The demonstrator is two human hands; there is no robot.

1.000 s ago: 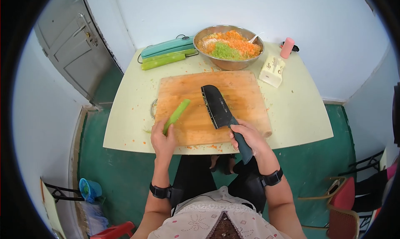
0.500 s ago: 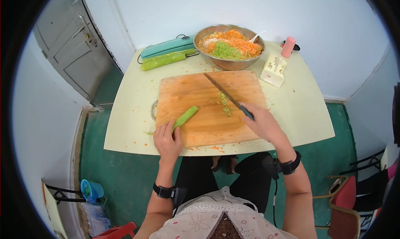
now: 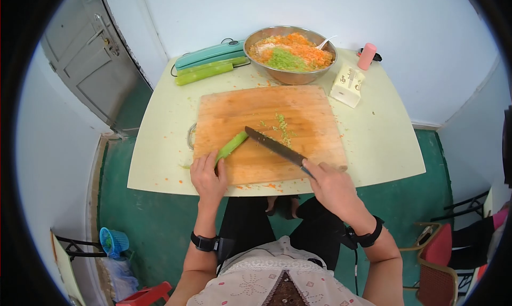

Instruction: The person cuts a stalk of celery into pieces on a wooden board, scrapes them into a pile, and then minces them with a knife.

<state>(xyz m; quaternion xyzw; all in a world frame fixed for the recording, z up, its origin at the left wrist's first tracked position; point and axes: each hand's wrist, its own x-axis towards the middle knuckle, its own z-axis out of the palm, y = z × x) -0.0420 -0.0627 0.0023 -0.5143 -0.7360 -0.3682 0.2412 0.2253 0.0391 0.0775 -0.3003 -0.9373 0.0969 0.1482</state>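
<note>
My left hand [image 3: 208, 173] grips the near end of a green, celery-like stalk [image 3: 233, 144], which lies slantwise on the left part of the wooden cutting board [image 3: 261, 103]. In my right hand [image 3: 332, 187] is the dark handle of a kitchen knife [image 3: 274, 146]. Its broad blade points up and left across the board, with the tip close to the stalk's far end. Small chopped green bits [image 3: 283, 130] lie just beyond the blade. My left fingers cover the stalk's near part.
Behind the board stands a steel bowl [image 3: 293, 77] of shredded orange and green vegetables with a white spoon [image 3: 326, 41]. Whole green stalks [image 3: 205, 74] and a teal appliance [image 3: 210, 57] lie left of it. A tissue pack [image 3: 348, 86] and pink bottle [image 3: 367, 56] stand right.
The knife has swung down and left, bringing its tip from the board's far side to beside the stalk's end. My left hand keeps its hold. The whole view has shifted slightly.
</note>
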